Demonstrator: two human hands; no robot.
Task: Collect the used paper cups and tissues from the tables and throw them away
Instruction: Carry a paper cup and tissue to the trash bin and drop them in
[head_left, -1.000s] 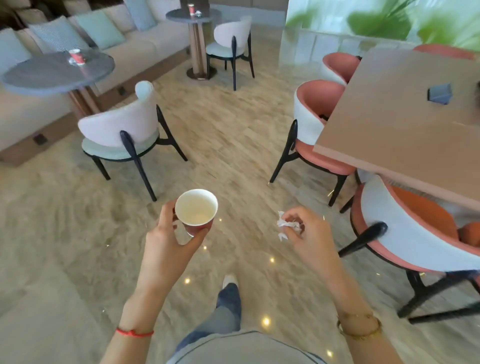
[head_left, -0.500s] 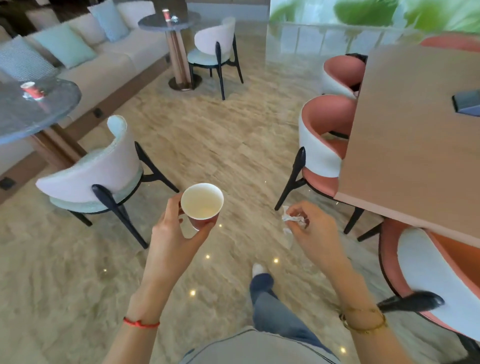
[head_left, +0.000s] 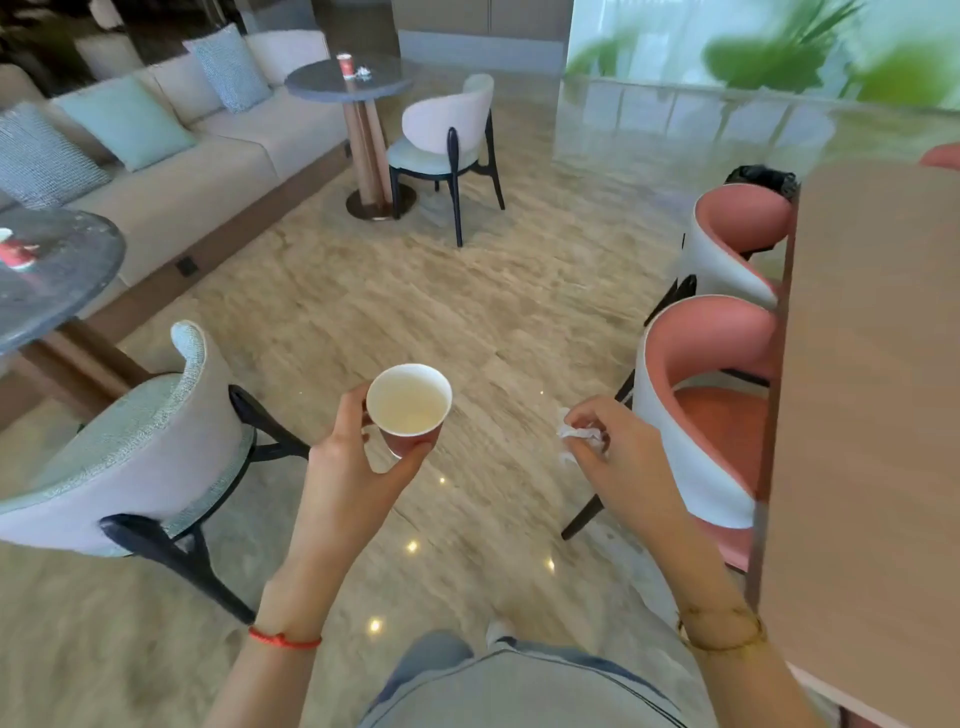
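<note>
My left hand (head_left: 348, 457) holds a red paper cup (head_left: 409, 406) with a white inside, upright, over the floor in front of me. My right hand (head_left: 618, 457) pinches a crumpled white tissue (head_left: 576, 432). Another red cup (head_left: 345, 65) and a small tissue (head_left: 365, 73) stand on the far round grey table (head_left: 332, 85). A third red cup (head_left: 14, 252) sits on the near round grey table (head_left: 57, 280) at the left edge.
A pale chair (head_left: 140, 441) stands at my left, two pink chairs (head_left: 711, 405) line the long wooden table (head_left: 862, 364) on my right. A sofa with cushions (head_left: 171, 171) runs along the left. A black bin bag (head_left: 763, 179) shows beyond the far pink chair.
I have walked forward: chairs and tables have slid toward me and left. Both hands keep the cup and the tissue in the same hold.
</note>
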